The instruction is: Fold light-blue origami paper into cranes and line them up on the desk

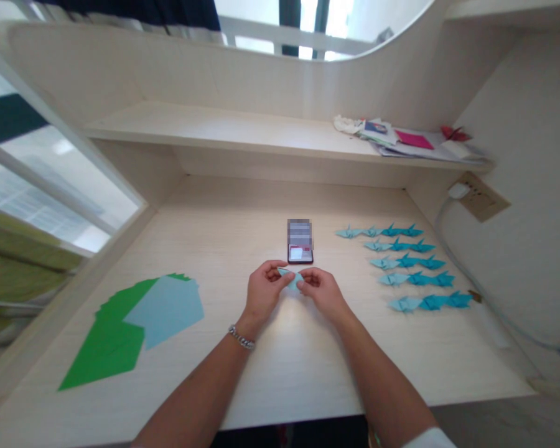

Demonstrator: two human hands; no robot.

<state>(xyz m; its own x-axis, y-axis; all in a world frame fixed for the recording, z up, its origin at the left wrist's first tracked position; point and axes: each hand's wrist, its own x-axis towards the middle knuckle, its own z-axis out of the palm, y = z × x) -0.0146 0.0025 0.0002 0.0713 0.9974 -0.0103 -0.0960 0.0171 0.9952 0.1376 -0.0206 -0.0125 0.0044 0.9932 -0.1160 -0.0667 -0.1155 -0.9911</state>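
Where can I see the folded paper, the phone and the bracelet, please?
Folded paper (294, 285): head view, on its visible middle.
Phone (300, 241): head view, on the middle of its screen.
Bracelet (241, 338): head view, on the middle links.

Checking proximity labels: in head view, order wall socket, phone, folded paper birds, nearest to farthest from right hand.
1. Phone: just beyond right hand, slightly left.
2. Folded paper birds: rows to its right.
3. Wall socket: farther right, past the birds.
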